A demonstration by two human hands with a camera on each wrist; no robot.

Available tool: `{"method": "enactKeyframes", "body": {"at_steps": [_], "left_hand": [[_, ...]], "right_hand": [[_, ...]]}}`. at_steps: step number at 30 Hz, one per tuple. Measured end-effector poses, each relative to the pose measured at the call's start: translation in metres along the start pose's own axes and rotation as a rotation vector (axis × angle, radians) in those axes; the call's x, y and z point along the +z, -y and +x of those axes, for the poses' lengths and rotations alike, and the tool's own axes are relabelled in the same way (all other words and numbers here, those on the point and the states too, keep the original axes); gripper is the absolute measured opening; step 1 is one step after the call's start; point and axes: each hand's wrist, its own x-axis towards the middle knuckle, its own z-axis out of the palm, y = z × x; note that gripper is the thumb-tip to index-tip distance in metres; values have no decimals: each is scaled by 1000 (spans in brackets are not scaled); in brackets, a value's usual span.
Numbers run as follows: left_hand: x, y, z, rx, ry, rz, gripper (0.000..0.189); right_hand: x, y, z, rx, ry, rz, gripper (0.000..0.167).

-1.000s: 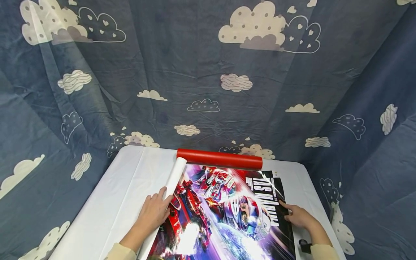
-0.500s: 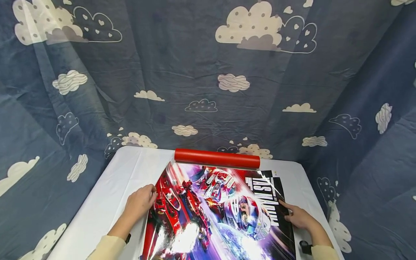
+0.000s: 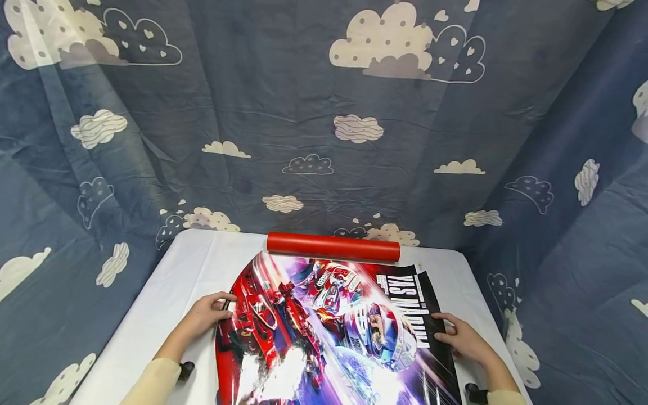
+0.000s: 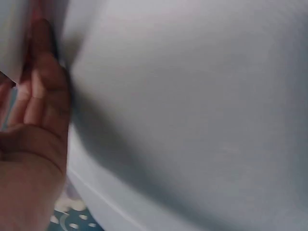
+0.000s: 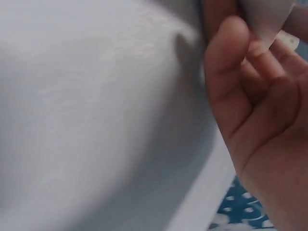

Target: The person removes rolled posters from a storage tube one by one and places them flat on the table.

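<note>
A glossy poster [image 3: 304,315] of racing cars and a helmeted driver lies spread over the white table in the head view, its near end cut off by the frame. At its left edge my left hand [image 3: 205,315] pinches the paper between thumb and fingers. My right hand [image 3: 463,340] grips the opposite, black-bordered edge beside the white lettering. Both long sides bow upward. From below, the left wrist view has my left hand [image 4: 41,110] blurred against the paper edge, and in the right wrist view my right hand [image 5: 260,96] curls around a pale edge.
A red roll [image 3: 333,247] lies crosswise along the far end of the poster, at the back of the white-covered table [image 3: 207,259]. Dark blue cloth with cloud prints [image 3: 273,101] hangs behind and at both sides. Black wrist devices [image 3: 186,371] sit at the sleeves.
The rolled left part of the poster has come unrolled flat to the left. My left hand has moved left from the roll to the edge; my right hand has taken a grip at the right edge.
</note>
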Motion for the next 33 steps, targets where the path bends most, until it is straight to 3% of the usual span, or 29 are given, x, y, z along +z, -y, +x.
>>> {"method": "enactKeyframes", "body": {"at_steps": [5,8,11,16,20,24,33], "left_hand": [[-1,11,0,-37,17,-97,50],[-2,17,-2,-53,1,-132,54],[-3,20,-7,-79,-26,-176,57],[-9,20,-14,-96,-71,-299,60],[-15,14,-15,-44,-106,-325,54],[-18,10,-15,-35,-160,-319,40],[-10,15,-7,-8,-265,-376,27]], "right_hand": [[-3,-18,2,-36,48,183,73],[1,-26,1,-20,1,255,72],[3,-32,0,-7,-33,378,62],[4,-35,-3,-70,-68,542,45],[6,-35,-6,-59,-166,522,32],[11,-33,-5,-33,-275,491,17],[15,-27,0,-28,-356,382,12]]}}
